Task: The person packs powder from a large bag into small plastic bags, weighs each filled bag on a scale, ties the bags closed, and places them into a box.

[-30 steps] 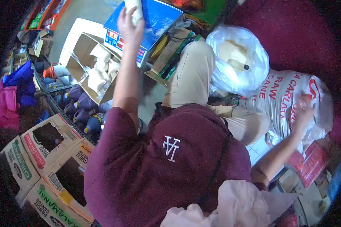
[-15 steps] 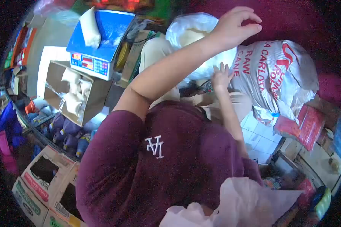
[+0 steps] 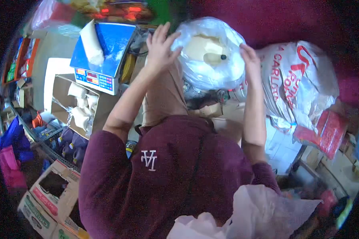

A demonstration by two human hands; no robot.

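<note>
A clear plastic bag (image 3: 211, 77) stands in front of me with its mouth wide, full of a pale cream-coloured powder or grain (image 3: 203, 46). Sunk in it is a pale scoop-like object with a dark round tip (image 3: 223, 57). My left hand (image 3: 159, 47) is open beside the bag's left rim, fingers spread and holding nothing. At the right rim, my right hand (image 3: 251, 59) has its fingers extended, with the fingertips against the plastic. A filled, long pouch (image 3: 91, 44) lies on the blue digital scale (image 3: 117, 47) at the left.
Several filled pouches (image 3: 81, 105) sit in a cardboard box (image 3: 64, 81) below the scale. A large printed white sack (image 3: 303, 79) stands at the right, near red packets (image 3: 333, 133). Dark bottles (image 3: 73, 147) and a torn carton (image 3: 48, 199) are at the lower left.
My left hand has swung back from above the sack to the bag's left side. My right hand has risen to the bag's right rim. The bag's contents are now uncovered.
</note>
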